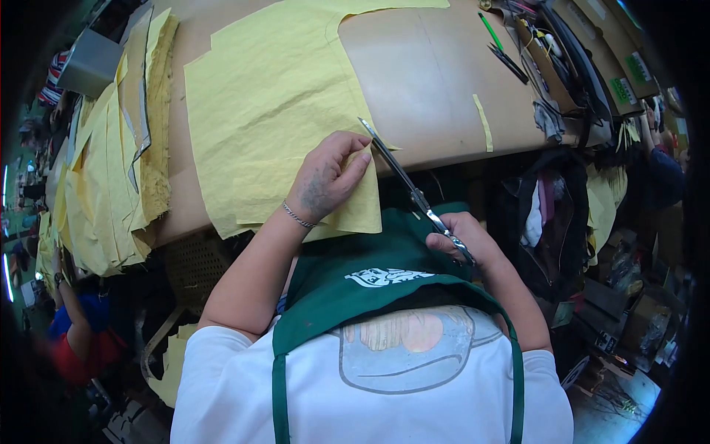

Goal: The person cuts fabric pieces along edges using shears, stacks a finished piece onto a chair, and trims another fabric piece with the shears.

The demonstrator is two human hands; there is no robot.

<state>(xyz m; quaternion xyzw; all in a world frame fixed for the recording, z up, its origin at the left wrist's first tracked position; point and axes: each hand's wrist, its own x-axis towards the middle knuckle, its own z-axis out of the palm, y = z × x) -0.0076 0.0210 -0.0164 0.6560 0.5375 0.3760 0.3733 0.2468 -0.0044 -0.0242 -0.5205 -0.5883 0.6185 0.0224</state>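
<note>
Yellow fabric [274, 89] lies over the table and hangs past its front edge. My left hand [329, 176] pinches the fabric's right side near that edge, thumb and fingers pressed together on it. Long metal scissors [403, 177] are in my right hand [464, 240], whose fingers are in the handles. The blades point up and to the left, with their tips beside my left fingertips at the fabric's edge. The blades look nearly closed. A small pointed offcut of fabric lies just right of the blades.
Stacked yellow fabric pieces [103, 177] hang over the table [436, 66] at the left. A narrow yellow strip [483, 122], a green pen [489, 31] and dark snips [509, 64] lie at the right. Beyond are boxes and cables. Other people are at both sides.
</note>
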